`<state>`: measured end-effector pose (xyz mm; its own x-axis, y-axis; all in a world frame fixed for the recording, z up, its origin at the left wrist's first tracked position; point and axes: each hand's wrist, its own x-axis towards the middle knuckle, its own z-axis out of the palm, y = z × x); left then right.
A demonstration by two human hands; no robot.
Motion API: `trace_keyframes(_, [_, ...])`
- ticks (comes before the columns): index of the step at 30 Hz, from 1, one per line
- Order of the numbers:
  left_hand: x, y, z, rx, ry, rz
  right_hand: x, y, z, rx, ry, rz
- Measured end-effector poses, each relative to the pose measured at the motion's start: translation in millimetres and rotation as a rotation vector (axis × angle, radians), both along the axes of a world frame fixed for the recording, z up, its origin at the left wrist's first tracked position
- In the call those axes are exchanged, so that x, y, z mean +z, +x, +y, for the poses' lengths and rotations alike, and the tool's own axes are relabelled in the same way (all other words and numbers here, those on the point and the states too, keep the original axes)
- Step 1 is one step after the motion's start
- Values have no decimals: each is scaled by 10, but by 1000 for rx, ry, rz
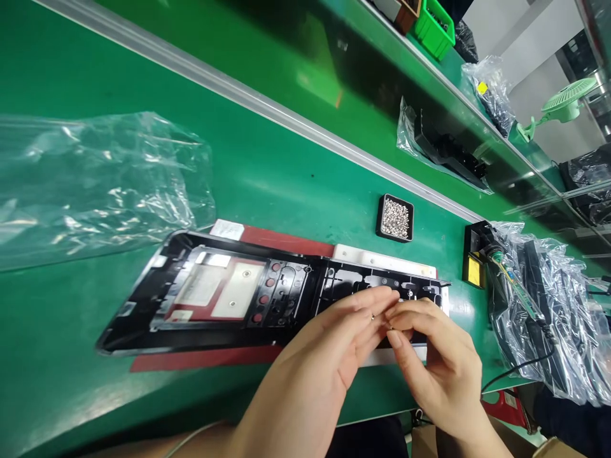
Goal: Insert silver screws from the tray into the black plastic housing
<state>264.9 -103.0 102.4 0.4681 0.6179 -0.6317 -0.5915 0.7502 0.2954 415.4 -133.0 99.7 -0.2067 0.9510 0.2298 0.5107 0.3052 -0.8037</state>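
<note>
My left hand is cupped over the right part of a black plastic housing, its fingers long and close together. A tiny shiny metal piece shows at its thumb tip; the inside of the palm is partly hidden. Beside it, my right hand pinches another tiny metal piece between thumb and forefinger, close to the left fingertips. The housing lies with its ribbed inside up on a red fixture board with white blocks. My hands cover part of it.
Behind the housing stands a small black tray of tiny metal pieces. A soldering iron rests in its black stand at right, near bagged black parts. Clear plastic film lies left. A shelf runs above the bench.
</note>
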Motion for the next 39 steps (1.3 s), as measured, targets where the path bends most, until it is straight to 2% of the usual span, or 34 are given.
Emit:
trace_keyframes(7, [5, -22, 29, 13, -55, 9, -33, 12, -21, 31, -35, 151])
trace_keyframes(19, [47, -43, 46, 97, -69, -7, 9, 11, 1, 35, -34, 181])
trace_keyframes(22, [38, -66, 81, 132, -32, -39, -8, 18, 23, 8, -22, 120])
trace_keyframes(25, [34, -103, 139, 214, 9, -46, -60, 30, 104, -20, 46, -62])
trace_keyframes(28, [56, -146, 209, 290, 8, -22, -110, 47, 223, 20, 97, -209])
trace_keyframes(31, [91, -173, 257, 330, 4, -7, -110, 56, 333, 58, 106, -234])
trace_keyframes(39, [112, -167, 237, 312, -13, -8, -52, 49, 506, 149, 76, -185])
